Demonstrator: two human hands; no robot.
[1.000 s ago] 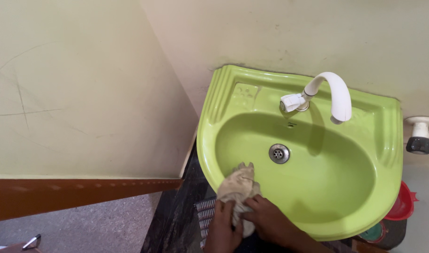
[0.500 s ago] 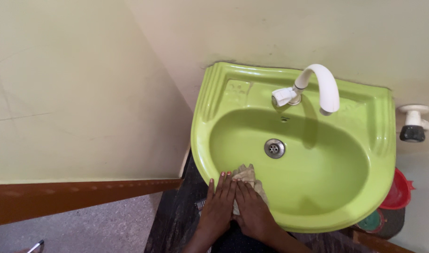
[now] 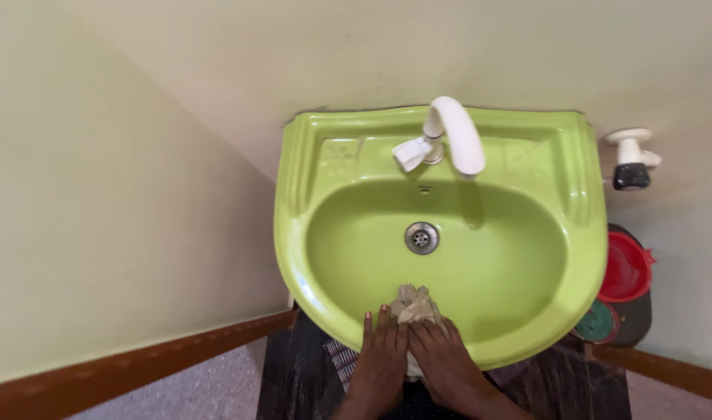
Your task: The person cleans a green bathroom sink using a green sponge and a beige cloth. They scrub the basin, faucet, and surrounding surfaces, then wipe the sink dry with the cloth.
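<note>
Hiding most of a crumpled beige cloth [image 3: 415,309], the left hand [image 3: 381,354] and right hand [image 3: 441,359] lay flat, fingers together, pressing it on the glossy lime-green sink [image 3: 309,257] rim at six o'clock. Both wrists were cut off below. At twelve o'clock curved a smooth white tap [image 3: 451,136].

A home washroom corner is showing here: a lime-green wall-hung basin [image 3: 309,233] is sitting against a plain cream wall [image 3: 138,155], with a white plastic tap [image 3: 449,140] arching over a metal drain [image 3: 422,238]. A second wall tap [image 3: 630,159] and red bucket [image 3: 624,272] (partly hidden) are standing beside it.
</note>
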